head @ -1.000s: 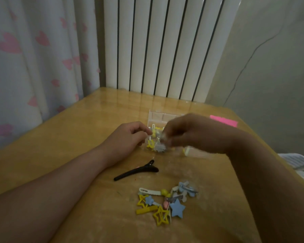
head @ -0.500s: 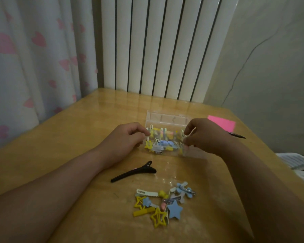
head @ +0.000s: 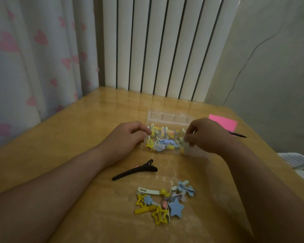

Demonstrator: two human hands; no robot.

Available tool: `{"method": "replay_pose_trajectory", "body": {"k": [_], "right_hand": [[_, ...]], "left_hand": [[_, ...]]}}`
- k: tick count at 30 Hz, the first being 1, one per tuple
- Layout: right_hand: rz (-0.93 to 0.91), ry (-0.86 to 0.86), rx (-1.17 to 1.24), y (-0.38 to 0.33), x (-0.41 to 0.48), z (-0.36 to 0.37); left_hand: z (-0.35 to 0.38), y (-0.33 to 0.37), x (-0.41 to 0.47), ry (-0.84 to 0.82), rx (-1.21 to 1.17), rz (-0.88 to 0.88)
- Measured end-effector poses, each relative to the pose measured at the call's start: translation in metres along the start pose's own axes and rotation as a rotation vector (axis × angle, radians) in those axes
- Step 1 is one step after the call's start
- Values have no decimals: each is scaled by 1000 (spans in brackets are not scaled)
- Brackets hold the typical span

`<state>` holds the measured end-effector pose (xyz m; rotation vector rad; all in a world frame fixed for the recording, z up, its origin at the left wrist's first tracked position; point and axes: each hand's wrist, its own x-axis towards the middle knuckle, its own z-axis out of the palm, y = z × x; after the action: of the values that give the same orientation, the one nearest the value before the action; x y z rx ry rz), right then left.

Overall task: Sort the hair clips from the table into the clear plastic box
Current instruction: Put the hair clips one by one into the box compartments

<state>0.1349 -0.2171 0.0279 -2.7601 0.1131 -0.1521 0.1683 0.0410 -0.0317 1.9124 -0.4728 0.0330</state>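
I'm partway: many clips sit in the clear box. My left hand and right hand curl fingers around its ends; a clip pile and black clip wait nearer me.

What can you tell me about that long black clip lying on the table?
The long black clip is a slim, glossy, plastic-looking duckbill type, its jaws closed. It lies flat on the wooden table, tapered tip toward the near left, raised hinge end toward the far right. It sits alone between the clear plastic box and the pile of coloured clips; neither hand touches it.
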Motion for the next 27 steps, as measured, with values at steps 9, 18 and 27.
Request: {"method": "replay_pose_trajectory", "body": {"k": [9,18,27], "right_hand": [[-359,-260,57,-41,-25,-17],[-550,-694,-198,-88,-57,1],[-611,-639,-357,-99,-65,14]], "left_hand": [[0,4,-2,6,9,6],[0,5,-2,9,-10,20],[0,3,-1,-7,-20,7]]}}
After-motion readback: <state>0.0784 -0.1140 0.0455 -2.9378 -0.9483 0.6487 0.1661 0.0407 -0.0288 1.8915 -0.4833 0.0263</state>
